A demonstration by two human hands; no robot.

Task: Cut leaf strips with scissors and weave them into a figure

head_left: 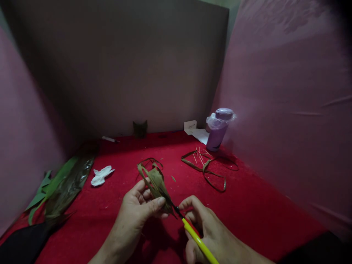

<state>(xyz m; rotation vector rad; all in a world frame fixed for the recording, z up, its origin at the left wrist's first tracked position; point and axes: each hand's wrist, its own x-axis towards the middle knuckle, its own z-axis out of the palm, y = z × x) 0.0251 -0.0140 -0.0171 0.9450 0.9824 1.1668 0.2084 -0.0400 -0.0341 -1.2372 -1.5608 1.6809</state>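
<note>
My left hand (139, 209) pinches a folded piece of dried brown leaf strips (155, 181), thumb on top, above the red cloth. My right hand (209, 231) is closed around yellow-handled scissors (196, 238). Their dark blades (170, 203) point up-left and meet the lower edge of the leaf piece just beside my left thumb. Loops of leaf strip curl up behind the held piece.
A red cloth (247, 212) covers the surface between pink and brown walls. Loose brown leaf strips (209, 170) and thin sticks (199, 156) lie right of centre, near a purple bottle (218, 130) and white papers (196, 132). Green leaves (64, 183) and crumpled white tissue (101, 175) lie left.
</note>
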